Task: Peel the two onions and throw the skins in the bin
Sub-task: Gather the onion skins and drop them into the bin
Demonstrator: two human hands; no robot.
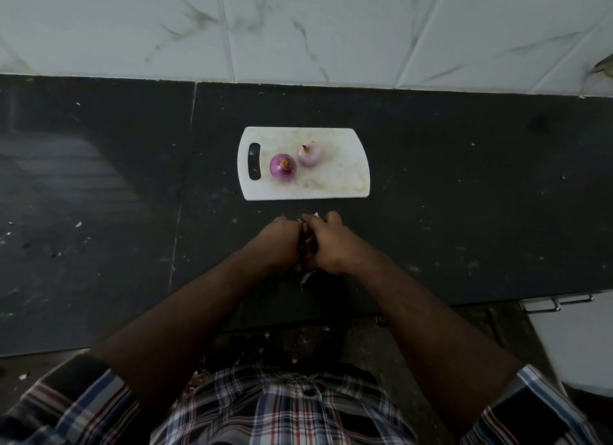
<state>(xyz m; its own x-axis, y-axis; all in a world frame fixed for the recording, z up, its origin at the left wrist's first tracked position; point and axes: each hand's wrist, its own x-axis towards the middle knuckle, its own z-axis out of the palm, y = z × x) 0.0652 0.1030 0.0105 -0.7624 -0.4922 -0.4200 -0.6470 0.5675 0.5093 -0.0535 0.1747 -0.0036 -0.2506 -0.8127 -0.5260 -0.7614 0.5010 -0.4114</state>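
Two peeled onions lie on a white cutting board (331,182): a deep purple onion (282,167) at the left and a paler pink onion (309,154) just behind it to the right. In front of the board, over the dark counter, my left hand (277,242) and my right hand (328,242) are pressed together. A bunch of reddish-brown onion skins (306,245) is squeezed between them, with bits sticking out at the top and bottom. Both hands are closed around the skins.
The black stone counter (464,196) runs left to right, with small skin flakes scattered on it. A white marbled tiled wall (298,30) stands behind. A white cabinet with a metal handle (557,303) is at the lower right. No bin is visible.
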